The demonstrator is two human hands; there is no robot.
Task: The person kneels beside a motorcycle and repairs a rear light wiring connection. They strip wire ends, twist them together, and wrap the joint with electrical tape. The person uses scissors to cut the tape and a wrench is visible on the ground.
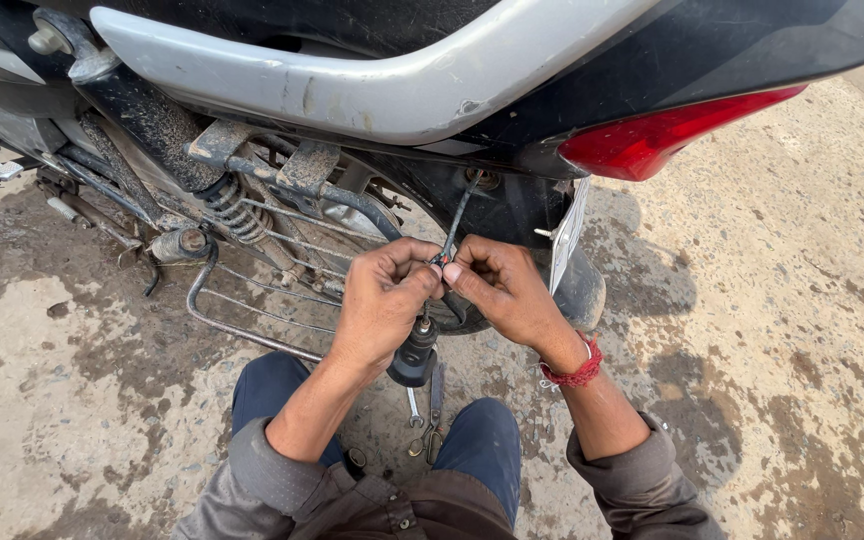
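I squat behind the rear of a motorcycle (372, 90) with a grey grab rail and a red tail light (652, 140). A thin black wire (460, 215) hangs down from under the tail section. My left hand (384, 300) and my right hand (504, 290) meet at the wire's lower end, fingertips pinching it together. From my left hand dangles a small black cylindrical part (414, 355) on the wire. A red thread band circles my right wrist (577, 370).
Small spanners (424, 415) lie on the ground between my knees. A dusty shock spring (237, 210), a metal guard frame (252, 310) and the rear mudguard with a number plate (570, 240) are close by. The concrete ground is stained and dirty.
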